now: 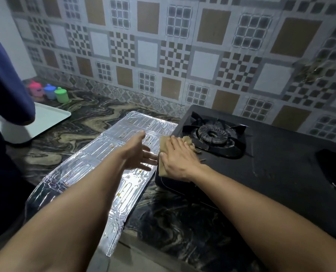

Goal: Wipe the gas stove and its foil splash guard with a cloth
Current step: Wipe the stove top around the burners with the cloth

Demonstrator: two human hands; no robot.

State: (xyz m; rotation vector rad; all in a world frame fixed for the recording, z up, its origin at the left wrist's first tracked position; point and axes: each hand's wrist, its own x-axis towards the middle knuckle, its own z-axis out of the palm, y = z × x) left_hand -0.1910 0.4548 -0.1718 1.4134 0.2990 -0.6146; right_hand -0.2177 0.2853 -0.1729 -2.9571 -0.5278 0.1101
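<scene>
right hand (179, 159) flat on cloth (166, 146) – stove (271, 160) edge | left hand (138, 152) spread over foil (96, 163) | tray (45, 120) – far left

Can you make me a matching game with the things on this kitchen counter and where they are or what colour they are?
Things:
1. cloth
2. foil splash guard
3. burner
4. small cup nearest the tray

Descriptions:
A. green
B. lying flat on the counter, left of the stove
C. under the right hand, at the stove's left edge
D. black ring on the stove top

Pairs: 1-C, 2-B, 3-D, 4-A
</scene>
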